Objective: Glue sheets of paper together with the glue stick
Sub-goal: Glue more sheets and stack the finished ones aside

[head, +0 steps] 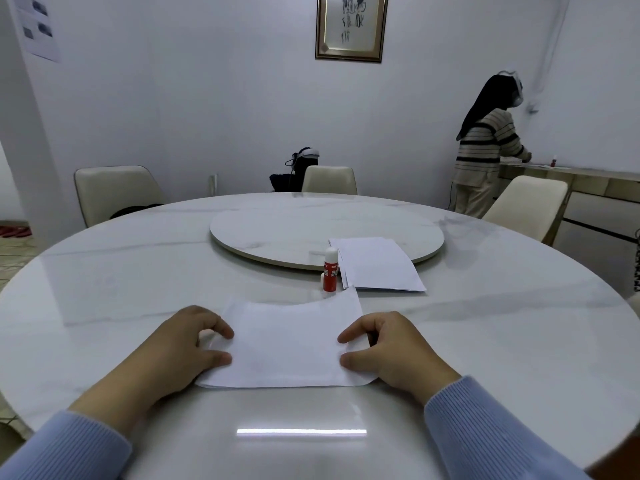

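A white sheet of paper (287, 344) lies in front of me on the round marble table (138, 271); its far edge curls up. My left hand (187, 351) pinches its left edge between thumb and fingers. My right hand (384, 351) pinches the right edge the same way. A red glue stick (330, 270) with a white cap stands upright just beyond the sheet. Right of the glue stick, a stack of white sheets (375, 263) rests partly on the turntable.
A round lazy Susan turntable (277, 233) sits at the table's middle. Cream chairs (114, 192) stand around the far side. A person in a striped sweater (488, 150) stands at a counter at the back right. A framed picture hangs on the wall.
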Demonstrator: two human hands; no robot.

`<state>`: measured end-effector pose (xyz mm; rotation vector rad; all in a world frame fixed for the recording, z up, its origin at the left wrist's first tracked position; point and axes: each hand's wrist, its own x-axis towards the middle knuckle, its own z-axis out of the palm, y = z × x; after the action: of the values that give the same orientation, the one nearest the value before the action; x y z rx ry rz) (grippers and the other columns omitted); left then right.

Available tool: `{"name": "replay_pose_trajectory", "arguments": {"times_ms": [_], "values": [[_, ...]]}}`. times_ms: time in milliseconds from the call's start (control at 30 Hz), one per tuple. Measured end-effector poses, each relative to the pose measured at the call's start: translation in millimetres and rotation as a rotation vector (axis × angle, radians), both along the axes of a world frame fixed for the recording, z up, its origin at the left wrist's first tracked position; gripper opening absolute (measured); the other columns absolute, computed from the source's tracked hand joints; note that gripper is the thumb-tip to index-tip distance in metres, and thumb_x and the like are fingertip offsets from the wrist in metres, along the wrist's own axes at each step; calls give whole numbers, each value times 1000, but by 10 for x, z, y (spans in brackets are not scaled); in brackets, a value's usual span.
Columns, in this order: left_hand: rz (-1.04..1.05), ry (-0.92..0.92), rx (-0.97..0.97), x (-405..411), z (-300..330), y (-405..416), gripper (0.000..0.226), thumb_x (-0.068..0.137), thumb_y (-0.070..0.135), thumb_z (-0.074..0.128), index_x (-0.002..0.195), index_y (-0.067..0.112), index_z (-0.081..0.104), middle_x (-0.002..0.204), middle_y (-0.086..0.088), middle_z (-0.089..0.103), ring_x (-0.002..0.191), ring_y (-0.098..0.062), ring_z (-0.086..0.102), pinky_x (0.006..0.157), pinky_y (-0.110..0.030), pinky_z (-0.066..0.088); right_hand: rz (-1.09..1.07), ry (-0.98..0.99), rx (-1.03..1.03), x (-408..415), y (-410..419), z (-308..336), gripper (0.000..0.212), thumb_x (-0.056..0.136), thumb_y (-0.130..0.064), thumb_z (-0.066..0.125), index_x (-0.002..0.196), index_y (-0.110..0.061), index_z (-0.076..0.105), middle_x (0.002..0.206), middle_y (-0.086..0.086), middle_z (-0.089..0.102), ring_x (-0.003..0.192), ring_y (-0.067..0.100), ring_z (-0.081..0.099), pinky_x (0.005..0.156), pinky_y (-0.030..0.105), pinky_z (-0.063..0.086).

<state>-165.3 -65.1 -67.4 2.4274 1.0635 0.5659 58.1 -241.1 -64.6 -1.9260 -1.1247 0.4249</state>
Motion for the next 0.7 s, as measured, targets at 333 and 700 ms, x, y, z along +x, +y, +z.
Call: {"name": "replay_pose_trajectory", "arguments": {"times_ms": [333,700], "values": [[73,122,153,407,114,-207,36,95,29,47,130,22,46,152,0,27,140,-21,19,110,-31,22,-113,-475,90,-123,196,18,44,87,-37,58,128,-27,48,139,-8,33,129,10,29,105,25,24],[-29,450,127,545,-211,-55,60,97,48,15,150,25,-1,160,2,-7,146,-14,-5,117,-32,-1,55,-557,-505,-122,500,-208,66,95,-52,11,152,-21,0,162,-2,-4,147,14,-2,118,36,-1]]}}
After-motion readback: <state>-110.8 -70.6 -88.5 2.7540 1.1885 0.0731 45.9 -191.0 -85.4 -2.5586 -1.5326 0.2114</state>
